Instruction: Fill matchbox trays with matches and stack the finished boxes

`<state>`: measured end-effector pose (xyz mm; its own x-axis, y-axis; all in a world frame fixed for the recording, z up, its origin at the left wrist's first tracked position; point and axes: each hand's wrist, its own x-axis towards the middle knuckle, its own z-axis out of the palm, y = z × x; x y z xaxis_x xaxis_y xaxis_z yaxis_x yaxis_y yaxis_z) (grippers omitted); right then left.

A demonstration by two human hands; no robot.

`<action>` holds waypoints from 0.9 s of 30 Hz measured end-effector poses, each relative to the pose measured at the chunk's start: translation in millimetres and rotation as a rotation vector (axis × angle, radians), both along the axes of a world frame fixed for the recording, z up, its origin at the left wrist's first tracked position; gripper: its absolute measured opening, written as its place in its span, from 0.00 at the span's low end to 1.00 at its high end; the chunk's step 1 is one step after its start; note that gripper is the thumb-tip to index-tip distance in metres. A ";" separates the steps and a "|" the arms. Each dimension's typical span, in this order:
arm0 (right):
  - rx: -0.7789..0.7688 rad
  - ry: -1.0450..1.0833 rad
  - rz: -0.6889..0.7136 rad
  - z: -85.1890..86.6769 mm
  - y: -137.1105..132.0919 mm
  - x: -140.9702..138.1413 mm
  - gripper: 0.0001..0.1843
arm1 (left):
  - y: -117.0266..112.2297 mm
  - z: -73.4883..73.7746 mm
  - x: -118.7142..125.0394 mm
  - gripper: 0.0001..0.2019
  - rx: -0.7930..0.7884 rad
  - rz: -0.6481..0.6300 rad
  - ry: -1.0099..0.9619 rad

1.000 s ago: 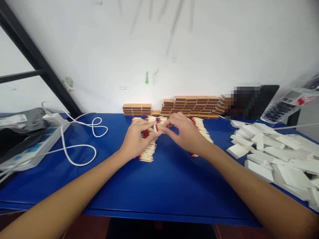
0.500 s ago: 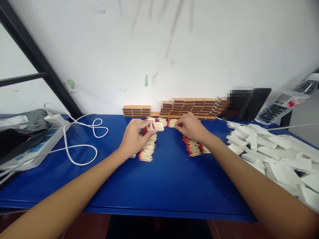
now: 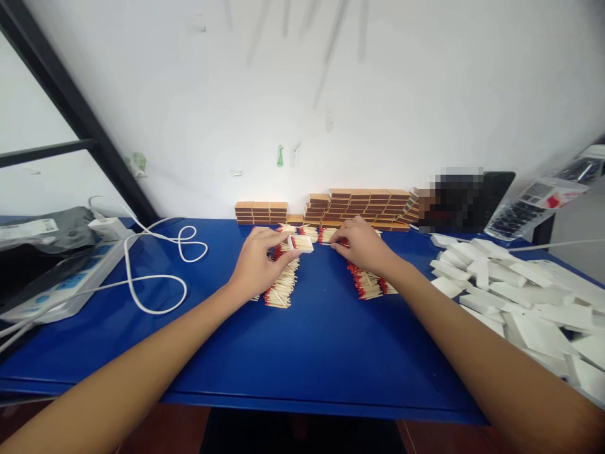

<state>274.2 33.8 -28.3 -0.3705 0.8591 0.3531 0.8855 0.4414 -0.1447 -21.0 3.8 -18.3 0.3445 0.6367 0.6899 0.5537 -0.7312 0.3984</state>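
Observation:
My left hand (image 3: 259, 260) grips a small white matchbox tray (image 3: 301, 243) filled with red-tipped matches, over a pile of loose matches (image 3: 282, 287) on the blue table (image 3: 302, 340). My right hand (image 3: 362, 244) lies a little to the right, fingers curled down onto another pile of matches (image 3: 366, 282); I cannot see whether it holds any. Stacks of brown matchbox sleeves (image 3: 363, 205) line the wall just behind both hands.
A heap of white empty box trays (image 3: 515, 296) covers the table's right side. At the left lie a power strip (image 3: 61, 284) and a looping white cable (image 3: 155, 277). A black device (image 3: 472, 198) and a plastic-wrapped pack (image 3: 543, 202) stand at the back right.
My right hand has drawn away from the tray and settled on the right match pile. My left hand keeps the tray, moved slightly away from me.

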 end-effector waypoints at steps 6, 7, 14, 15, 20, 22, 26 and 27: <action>0.007 0.011 0.006 -1.5 2.0 1.2 0.10 | -0.9 -1.0 0.0 0.17 -0.001 -0.023 0.011; 0.009 0.007 0.010 -1.6 2.1 1.2 0.11 | -1.1 -0.9 0.1 0.17 0.000 -0.026 0.013; 0.025 -0.004 0.024 -0.5 0.0 0.4 0.13 | -1.0 0.8 0.1 0.17 -0.010 -0.015 0.015; 0.024 -0.007 0.025 -0.4 -0.3 0.3 0.13 | -1.1 1.1 0.0 0.17 -0.014 -0.013 0.016; 0.007 0.004 0.025 0.7 -1.0 -1.3 0.12 | -2.9 1.6 0.6 0.17 -0.036 -0.029 0.019; -0.012 0.022 0.026 1.3 -1.1 -2.6 0.11 | -3.5 1.5 1.0 0.17 -0.046 -0.038 0.028; -0.043 0.028 0.014 2.0 -2.1 -6.0 0.10 | -3.9 1.7 1.1 0.18 -0.055 -0.040 0.035; -0.048 0.020 0.009 2.0 -2.6 -6.8 0.11 | -3.8 1.9 0.9 0.18 -0.053 -0.037 0.037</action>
